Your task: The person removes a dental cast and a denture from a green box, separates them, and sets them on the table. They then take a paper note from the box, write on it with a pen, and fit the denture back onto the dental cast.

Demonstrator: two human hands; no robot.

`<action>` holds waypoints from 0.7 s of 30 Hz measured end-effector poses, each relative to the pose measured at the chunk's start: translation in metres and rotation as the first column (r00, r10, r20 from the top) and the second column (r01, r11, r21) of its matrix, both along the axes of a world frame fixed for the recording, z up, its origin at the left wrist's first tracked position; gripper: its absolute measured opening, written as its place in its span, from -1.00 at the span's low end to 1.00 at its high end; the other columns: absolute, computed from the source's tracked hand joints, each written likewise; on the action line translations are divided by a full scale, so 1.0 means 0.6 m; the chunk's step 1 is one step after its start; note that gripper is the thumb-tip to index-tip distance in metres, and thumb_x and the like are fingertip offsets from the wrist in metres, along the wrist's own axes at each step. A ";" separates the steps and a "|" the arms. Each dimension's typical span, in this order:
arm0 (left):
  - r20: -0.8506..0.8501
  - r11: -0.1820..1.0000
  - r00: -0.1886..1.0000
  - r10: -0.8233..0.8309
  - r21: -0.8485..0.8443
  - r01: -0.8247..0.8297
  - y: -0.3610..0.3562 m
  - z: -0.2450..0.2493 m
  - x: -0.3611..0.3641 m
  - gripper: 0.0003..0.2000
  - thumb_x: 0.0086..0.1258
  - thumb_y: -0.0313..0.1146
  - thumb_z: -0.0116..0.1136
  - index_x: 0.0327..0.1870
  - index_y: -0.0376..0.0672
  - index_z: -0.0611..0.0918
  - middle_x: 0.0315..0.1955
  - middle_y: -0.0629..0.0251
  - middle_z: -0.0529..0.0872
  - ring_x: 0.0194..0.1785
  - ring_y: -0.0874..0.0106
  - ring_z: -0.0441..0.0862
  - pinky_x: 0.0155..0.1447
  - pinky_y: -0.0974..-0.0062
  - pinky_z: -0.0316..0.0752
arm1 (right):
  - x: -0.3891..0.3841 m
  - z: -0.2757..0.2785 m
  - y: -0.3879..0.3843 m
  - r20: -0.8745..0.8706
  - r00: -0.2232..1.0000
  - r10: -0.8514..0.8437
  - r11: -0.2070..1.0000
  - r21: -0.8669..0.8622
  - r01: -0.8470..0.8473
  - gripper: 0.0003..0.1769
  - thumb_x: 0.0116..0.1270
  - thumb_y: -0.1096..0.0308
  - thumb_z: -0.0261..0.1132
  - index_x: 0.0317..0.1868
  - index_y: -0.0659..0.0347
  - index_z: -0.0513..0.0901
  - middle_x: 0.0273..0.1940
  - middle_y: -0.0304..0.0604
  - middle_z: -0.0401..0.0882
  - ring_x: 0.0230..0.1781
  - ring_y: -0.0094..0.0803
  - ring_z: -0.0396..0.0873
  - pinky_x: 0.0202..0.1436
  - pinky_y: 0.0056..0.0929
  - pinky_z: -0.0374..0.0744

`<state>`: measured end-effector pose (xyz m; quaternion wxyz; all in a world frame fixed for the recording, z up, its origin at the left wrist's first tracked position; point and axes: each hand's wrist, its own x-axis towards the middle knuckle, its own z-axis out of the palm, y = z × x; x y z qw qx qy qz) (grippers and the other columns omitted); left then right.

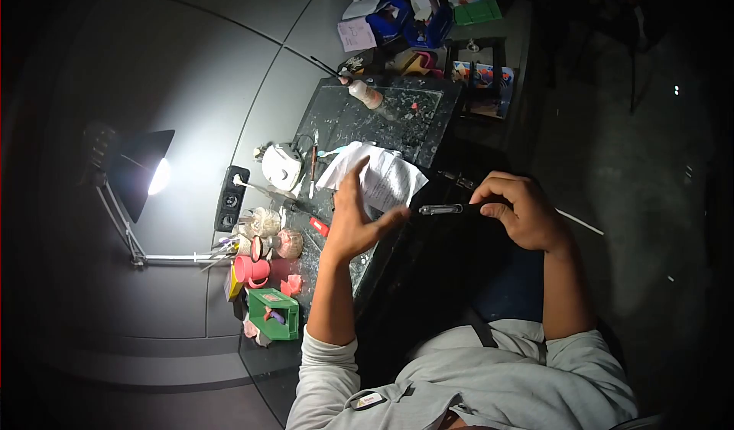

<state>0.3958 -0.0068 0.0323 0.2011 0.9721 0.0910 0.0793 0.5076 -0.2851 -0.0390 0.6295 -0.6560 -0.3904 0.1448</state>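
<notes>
Holds a black tool (441, 210) out level in the right grip (520, 212), closed with thumb and fingers pinched on one end, leaving the other, shiny end pointing at the left grip (355, 220). Has the left grip open, thumb and fingers spread wide, near that shiny end and partly over the paper (382, 174). Cannot tell whether the left thumb touches the tool.

Shows the tool in the air between both grips, off the side of the bench (344, 116). Has the written, creased paper at the bench's edge, just beyond the left fingers. Has a red handle (319, 226) just beside the left wrist. Shows a slim brown tool (313, 160) lying beside the paper, between it and a white device (281, 167). Has a bottle (365, 94) farther up the bench, well apart from both grips, with small red and dark bits scattered near it.

Shows a socket strip (231, 198) on the wall, with a plug in one socket. Has jars (290, 243) below the white device, then a pink mug (252, 271) and a green bin (273, 315) with purple and red bits inside. Shows a lit lamp (159, 176) on a jointed arm at the left side. Has blue bins (390, 16) with papers in them beyond the bottle, beside a green box (475, 11).
</notes>
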 end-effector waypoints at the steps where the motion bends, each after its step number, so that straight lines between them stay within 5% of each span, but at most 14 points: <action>1: -0.049 0.994 0.997 -0.059 0.085 0.063 0.005 -0.001 -0.004 0.08 -0.05 0.03 0.59 0.51 -0.18 0.23 0.38 -0.07 0.39 0.49 -0.06 0.27 0.52 0.05 0.18 | 0.002 -0.002 -0.001 0.009 1.000 0.003 1.000 -0.003 -0.003 -0.88 0.28 0.53 0.37 -0.18 0.32 0.66 -0.23 -0.07 0.65 -0.25 -0.25 0.66 -0.12 -0.38 0.56; 4: -0.066 0.984 0.984 -0.164 0.064 0.168 0.015 -0.003 -0.009 -0.03 0.08 -0.12 0.54 0.51 -0.17 0.23 0.37 -0.09 0.41 0.48 -0.10 0.28 0.50 0.08 0.20 | -0.002 0.002 -0.001 0.089 0.996 -0.023 0.999 -0.043 0.027 -0.87 0.28 0.50 0.39 -0.17 0.29 0.67 -0.22 -0.12 0.69 -0.20 -0.30 0.68 -0.09 -0.39 0.57; 7: 0.038 0.993 0.994 -0.106 0.058 0.104 0.044 -0.006 -0.008 -0.29 0.16 -0.40 0.45 0.39 -0.22 0.44 0.21 -0.09 0.61 0.31 0.00 0.55 0.38 0.18 0.41 | -0.008 0.006 0.003 0.073 0.997 0.001 1.000 -0.021 0.001 -0.87 0.29 0.49 0.39 -0.17 0.30 0.67 -0.22 -0.12 0.69 -0.17 -0.31 0.68 -0.04 -0.39 0.57; 10: 0.216 0.998 0.974 0.065 0.010 -0.068 0.084 -0.021 -0.010 -0.70 0.27 -0.61 0.20 0.04 -0.31 0.68 -0.24 -0.08 0.78 -0.08 0.06 0.78 0.02 0.27 0.60 | -0.018 0.022 0.004 0.085 0.996 0.027 0.999 -0.028 -0.025 -0.87 0.29 0.50 0.39 -0.17 0.32 0.67 -0.21 -0.12 0.69 -0.14 -0.30 0.67 0.01 -0.38 0.57; 11: 0.186 0.992 0.976 0.114 0.040 -0.123 0.099 -0.005 -0.012 -0.74 0.32 -0.60 0.17 0.03 -0.30 0.67 -0.21 -0.08 0.78 -0.08 0.04 0.77 0.00 0.30 0.61 | -0.022 0.029 0.002 0.080 0.996 0.028 0.999 -0.035 -0.026 -0.87 0.30 0.51 0.38 -0.17 0.33 0.66 -0.21 -0.12 0.69 -0.14 -0.31 0.67 0.02 -0.37 0.57; 13: 0.422 0.965 0.882 0.210 0.055 -0.256 0.117 0.019 -0.019 -0.79 0.36 -0.56 0.18 -0.02 -0.30 0.69 -0.23 -0.05 0.78 -0.11 0.04 0.78 -0.03 0.33 0.61 | -0.025 0.037 0.000 0.144 0.989 0.030 0.999 -0.038 -0.025 -0.87 0.31 0.51 0.38 -0.16 0.34 0.66 -0.21 -0.12 0.68 -0.15 -0.33 0.65 0.02 -0.40 0.56; 16: 0.610 0.966 0.788 0.082 0.145 -0.213 0.116 0.041 -0.036 -0.83 0.34 -0.52 0.21 -0.08 -0.20 0.71 -0.24 0.06 0.78 -0.13 0.06 0.73 0.01 0.23 0.58 | -0.029 0.055 -0.007 0.150 0.989 0.004 0.998 -0.055 0.004 -0.87 0.32 0.51 0.38 -0.15 0.33 0.66 -0.22 -0.18 0.66 -0.18 -0.42 0.61 0.01 -0.46 0.54; 21: 0.341 0.992 0.936 -0.090 0.115 0.054 0.013 0.022 -0.080 -0.65 0.35 -0.18 0.36 0.05 -0.20 0.71 -0.15 0.02 0.79 0.01 0.04 0.72 0.15 0.17 0.53 | -0.023 0.050 -0.021 -0.143 0.988 -0.061 0.998 0.014 0.064 -0.87 0.41 0.53 0.32 -0.07 0.35 0.65 -0.20 -0.31 0.61 -0.16 -0.62 0.51 0.00 -0.58 0.50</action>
